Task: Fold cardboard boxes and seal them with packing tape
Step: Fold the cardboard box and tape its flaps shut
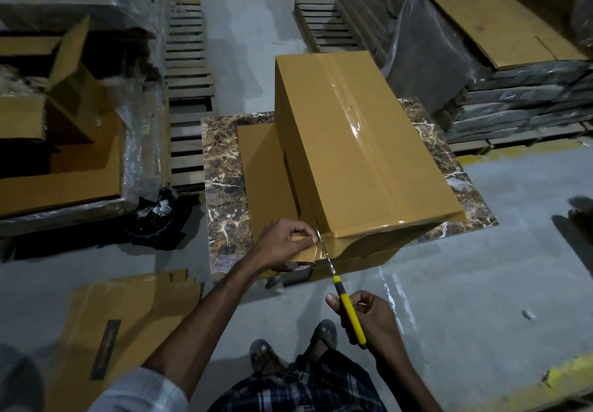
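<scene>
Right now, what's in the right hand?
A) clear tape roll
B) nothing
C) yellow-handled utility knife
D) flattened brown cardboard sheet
C: the right hand grips the yellow-handled utility knife, its blade at the clear packing tape that the left hand pinches at the near end of the sealed brown cardboard box.

The person's left hand (pixel 282 244) and right hand (pixel 362 318) are bare, as are both forearms. A pale blue-grey fabric shirt sleeve (pixel 141 389) covers the left arm from about the elbow upward, its edge gathered in soft folds. The right arm is bare as far as it shows. Around the legs hangs a checked woven cloth (pixel 308 386), dark navy and black, crossed by white and light blue lines. Each foot wears a dark grey open-toed sandal with a broad strap, the left sandal (pixel 263 355) and the right sandal (pixel 324 334), toes showing at the front.
</scene>
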A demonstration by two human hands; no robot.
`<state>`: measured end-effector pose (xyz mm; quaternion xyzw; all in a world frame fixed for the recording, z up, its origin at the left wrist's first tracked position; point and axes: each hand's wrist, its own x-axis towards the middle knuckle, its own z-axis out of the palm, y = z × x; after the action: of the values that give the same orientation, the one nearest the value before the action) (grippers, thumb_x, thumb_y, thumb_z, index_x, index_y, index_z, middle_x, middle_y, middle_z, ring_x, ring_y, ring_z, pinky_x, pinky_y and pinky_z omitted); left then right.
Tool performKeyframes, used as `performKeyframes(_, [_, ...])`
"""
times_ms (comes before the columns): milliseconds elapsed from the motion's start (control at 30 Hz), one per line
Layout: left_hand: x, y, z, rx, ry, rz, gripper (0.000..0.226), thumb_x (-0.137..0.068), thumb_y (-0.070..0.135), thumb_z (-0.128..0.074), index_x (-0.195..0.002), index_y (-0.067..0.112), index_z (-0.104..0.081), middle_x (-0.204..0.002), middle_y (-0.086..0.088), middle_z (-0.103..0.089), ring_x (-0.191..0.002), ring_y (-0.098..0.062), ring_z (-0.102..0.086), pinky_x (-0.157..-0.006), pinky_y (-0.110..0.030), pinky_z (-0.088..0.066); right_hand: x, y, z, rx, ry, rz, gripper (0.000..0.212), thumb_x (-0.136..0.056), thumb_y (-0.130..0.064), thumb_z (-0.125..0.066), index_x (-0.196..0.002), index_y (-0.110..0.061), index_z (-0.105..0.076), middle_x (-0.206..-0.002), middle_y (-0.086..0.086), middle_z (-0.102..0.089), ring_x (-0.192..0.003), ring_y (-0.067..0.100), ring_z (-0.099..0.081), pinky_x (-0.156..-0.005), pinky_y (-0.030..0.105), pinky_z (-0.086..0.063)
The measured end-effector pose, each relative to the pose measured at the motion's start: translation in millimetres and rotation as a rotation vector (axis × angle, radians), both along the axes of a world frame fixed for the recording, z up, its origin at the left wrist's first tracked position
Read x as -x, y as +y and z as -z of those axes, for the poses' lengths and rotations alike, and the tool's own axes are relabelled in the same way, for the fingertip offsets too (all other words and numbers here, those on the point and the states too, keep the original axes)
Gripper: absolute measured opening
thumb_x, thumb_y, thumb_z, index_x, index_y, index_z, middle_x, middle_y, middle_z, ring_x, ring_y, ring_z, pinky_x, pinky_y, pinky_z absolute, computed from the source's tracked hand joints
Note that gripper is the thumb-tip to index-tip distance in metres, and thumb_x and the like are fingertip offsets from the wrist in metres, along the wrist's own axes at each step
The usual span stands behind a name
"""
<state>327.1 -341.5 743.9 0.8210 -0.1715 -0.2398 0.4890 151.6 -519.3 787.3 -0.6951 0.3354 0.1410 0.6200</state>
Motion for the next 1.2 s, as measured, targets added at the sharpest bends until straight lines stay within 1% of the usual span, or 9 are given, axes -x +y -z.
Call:
performKeyframes(267, [19,31,13,-0.124,0.098,-0.033,0.010,-0.093,0.032,-0.076,-0.087,0.028,-0.082,-0.094,0.022,-0.078,-0.096,0.005,-0.069,-0.100,-0.031,-0.052,6,7,11,-0.035,0.058,0.016,0.045,-0.061,-0.039,-0.093,-0.059,-0.007,-0.061,-0.058,0.027,-0.057,-0.038,0.024,-0.051,-0.042,0.025,-0.042])
performKeyframes(433, [34,48,8,-0.013,0.138,-0.178,0.013,-0.095,0.022,-0.075,-0.085,0.026,-0.082,-0.092,0.021,-0.078,-0.094,0.010,-0.068,-0.084,-0.017,-0.047,-2,-4,6,0.295,0.089,-0.203,0.074,-0.047,-0.075,-0.086,-0.065,-0.008,-0.060,-0.053,0.010,-0.066,-0.046,0.018,-0.065,-0.048,0.029,-0.047])
performKeyframes(567, [46,40,4,0.046,0.111,-0.333,0.021,-0.092,0.019,-0.078,-0.076,0.033,-0.080,-0.089,0.021,-0.078,-0.094,0.004,-0.070,-0.093,-0.023,-0.049,2,6,15,0.704,0.085,-0.426,0.075,-0.053,-0.091,-0.072,-0.069,-0.021,-0.050,-0.058,-0.001,-0.059,-0.058,0.009,-0.060,-0.054,0.033,-0.048])
performKeyframes(700, [56,30,3,0.001,0.072,-0.414,0.006,-0.084,0.044,-0.081,-0.079,0.045,-0.077,-0.089,0.026,-0.076,-0.098,-0.003,-0.070,-0.090,-0.030,-0.054,5,18,9,0.790,-0.004,-0.479,0.069,-0.063,-0.088,-0.069,-0.077,-0.025,-0.043,-0.069,-0.005,-0.063,-0.077,0.017,-0.070,-0.060,0.032,-0.048])
performKeyframes(800, [59,28,3,-0.047,0.042,-0.460,0.022,-0.072,0.065,-0.071,-0.078,0.045,-0.076,-0.088,0.027,-0.076,-0.099,-0.003,-0.071,-0.092,-0.036,-0.058,2,19,1,0.818,-0.054,-0.519,0.064,-0.069,-0.088,-0.065,-0.089,-0.030,-0.045,-0.090,-0.003,-0.074,-0.090,0.018,-0.072,-0.064,0.031,-0.046])
performKeyframes(967, [77,20,-11,-0.181,-0.079,-0.560,0.017,-0.072,0.059,-0.076,-0.075,0.042,-0.072,-0.084,0.021,-0.074,-0.085,-0.003,-0.069,-0.077,-0.039,-0.060,2,7,4,0.828,-0.049,-0.606,0.065,-0.071,-0.091,-0.058,-0.092,-0.032,-0.041,-0.089,-0.004,-0.071,-0.091,0.020,-0.070,-0.072,0.033,-0.051])
performKeyframes(1033, [86,13,-25,-0.221,-0.128,-0.611,0.024,-0.077,0.051,-0.082,-0.097,0.046,-0.072,-0.085,0.023,-0.072,-0.081,-0.005,-0.069,-0.073,-0.035,-0.059,2,-3,7,0.834,-0.088,-0.646,0.061,-0.075,-0.088,-0.058,-0.093,-0.032,-0.038,-0.092,-0.004,-0.071,-0.094,0.021,-0.070,-0.073,0.033,-0.049])
performKeyframes(1100, [93,6,-42,-0.220,-0.061,-0.676,0.065,-0.077,0.044,-0.089,-0.131,0.052,-0.054,-0.078,0.023,-0.064,-0.073,-0.005,-0.064,-0.065,-0.028,-0.051,3,-19,7,0.814,-0.155,-0.687,0.056,-0.077,-0.086,-0.053,-0.096,-0.036,-0.035,-0.096,-0.005,-0.072,-0.096,0.022,-0.070,-0.073,0.034,-0.047])
performKeyframes(1200, [101,-7,-67,-0.215,0.002,-0.774,0.075,-0.067,0.055,-0.092,-0.131,0.051,-0.054,-0.086,0.012,-0.065,-0.077,-0.007,-0.062,-0.073,-0.035,-0.057,7,-50,0,0.842,-0.372,-0.715,0.050,-0.069,-0.082,-0.054,-0.091,-0.044,-0.030,-0.076,-0.009,-0.070,-0.072,0.021,-0.071,-0.058,0.033,-0.048])
